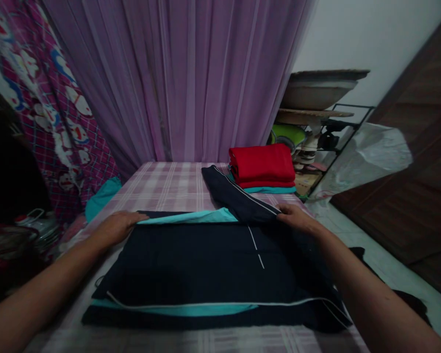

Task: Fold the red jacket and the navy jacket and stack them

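Note:
A dark navy jacket [191, 264] with white piping and turquoise lining lies folded across the table in front of me. Its sleeve [220, 189] sticks out past the far edge, slanting up and left. At the far left corner, my left hand [123, 223] grips the folded edge, fingers pointing inward. My right hand [294, 215] is closed on the cloth at the far right, beside the piping at the sleeve's base. Turquoise lining [194, 216] shows along the far fold and again near the front edge.
Folded red cloth [262, 165] sits on turquoise cloth at the table's back right. The checked tablecloth [169, 186] runs up to a purple curtain [191, 78]. Right of it stands a rack [338, 147] with basins and a plastic bag [378, 152]. A plastic container [40, 228] is at left.

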`<act>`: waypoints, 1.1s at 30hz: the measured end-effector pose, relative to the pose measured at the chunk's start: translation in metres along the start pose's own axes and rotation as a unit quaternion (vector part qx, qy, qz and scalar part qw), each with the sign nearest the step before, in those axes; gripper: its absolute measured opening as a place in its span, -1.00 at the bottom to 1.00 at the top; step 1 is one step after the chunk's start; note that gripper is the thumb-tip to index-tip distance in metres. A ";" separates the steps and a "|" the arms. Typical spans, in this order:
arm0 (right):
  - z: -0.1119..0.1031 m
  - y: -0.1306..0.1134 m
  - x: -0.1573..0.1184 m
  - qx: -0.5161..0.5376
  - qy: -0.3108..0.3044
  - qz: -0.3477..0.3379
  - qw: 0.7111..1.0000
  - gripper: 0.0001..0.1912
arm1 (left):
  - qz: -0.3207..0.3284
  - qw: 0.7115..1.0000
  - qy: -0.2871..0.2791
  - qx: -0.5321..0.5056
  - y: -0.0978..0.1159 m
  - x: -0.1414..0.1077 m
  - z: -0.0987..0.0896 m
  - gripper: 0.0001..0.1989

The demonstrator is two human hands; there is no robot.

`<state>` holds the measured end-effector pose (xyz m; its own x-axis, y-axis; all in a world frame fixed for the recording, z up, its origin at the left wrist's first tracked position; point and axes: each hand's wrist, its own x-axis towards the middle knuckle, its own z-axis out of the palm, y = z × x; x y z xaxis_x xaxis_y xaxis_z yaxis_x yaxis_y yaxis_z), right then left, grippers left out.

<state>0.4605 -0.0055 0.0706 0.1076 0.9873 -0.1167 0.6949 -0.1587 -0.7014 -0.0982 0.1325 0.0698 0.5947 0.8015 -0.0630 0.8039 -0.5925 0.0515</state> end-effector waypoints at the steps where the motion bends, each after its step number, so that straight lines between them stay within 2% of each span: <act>1: 0.008 0.001 -0.009 -0.056 -0.006 0.006 0.998 -0.80 | -0.005 1.000 -0.005 0.007 0.003 -0.007 0.009 -0.53; 3: 0.023 0.001 -0.024 -0.187 0.001 0.019 0.982 -0.77 | -0.017 1.000 -0.018 0.016 0.008 -0.017 0.024 -0.46; 5: 0.036 -0.002 -0.034 -0.298 0.023 0.029 0.954 -0.74 | -0.022 0.999 -0.032 0.019 0.012 -0.023 0.030 -0.40; 8: 0.046 -0.010 -0.042 -0.361 0.044 0.032 0.931 -0.61 | -0.032 0.997 -0.067 0.025 0.020 -0.025 0.019 -0.38; 10: 0.048 -0.015 -0.044 -0.354 0.055 0.047 0.932 -0.49 | -0.045 0.993 -0.098 0.037 0.030 -0.022 0.004 -0.43; 12: 0.049 -0.020 -0.044 -0.345 0.069 0.068 0.934 -0.43 | -0.051 0.993 -0.101 0.041 0.045 -0.015 -0.009 -0.49; 15: 0.051 -0.025 -0.043 -0.352 0.101 0.060 0.929 -0.49 | -0.018 0.999 -0.042 -0.015 0.077 -0.001 -0.016 -0.47; 17: 0.054 -0.026 -0.041 -0.358 0.111 0.039 0.926 -0.56 | 0.020 0.998 -0.026 -0.056 0.101 0.008 -0.008 -0.43; 21: 0.055 -0.026 -0.036 -0.339 0.087 0.046 0.936 -0.62 | 0.035 0.994 -0.086 -0.065 0.131 0.012 0.025 -0.44; 24: 0.051 -0.033 -0.023 -0.293 0.106 0.052 0.949 -0.56 | 0.033 0.996 -0.053 -0.064 0.133 0.006 0.047 -0.45; 27: 0.049 -0.046 0.003 -0.224 0.120 0.077 0.964 -0.44 | 0.043 0.997 -0.009 -0.062 0.129 0.001 0.061 -0.46; 30: 0.052 -0.059 0.034 -0.172 0.108 0.105 0.973 -0.43 | 0.045 0.997 0.000 -0.055 0.126 0.000 0.064 -0.46; 33: 0.059 -0.070 0.057 -0.125 0.095 0.097 0.983 -0.56 | 0.039 0.998 -0.017 -0.054 0.128 0.001 0.061 -0.46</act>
<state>0.3764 0.0620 0.0714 0.3698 0.9256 -0.0811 0.7983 -0.3611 -0.4819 0.0055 0.0521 0.0159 0.6568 0.7489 -0.0883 0.7511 -0.6391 0.1654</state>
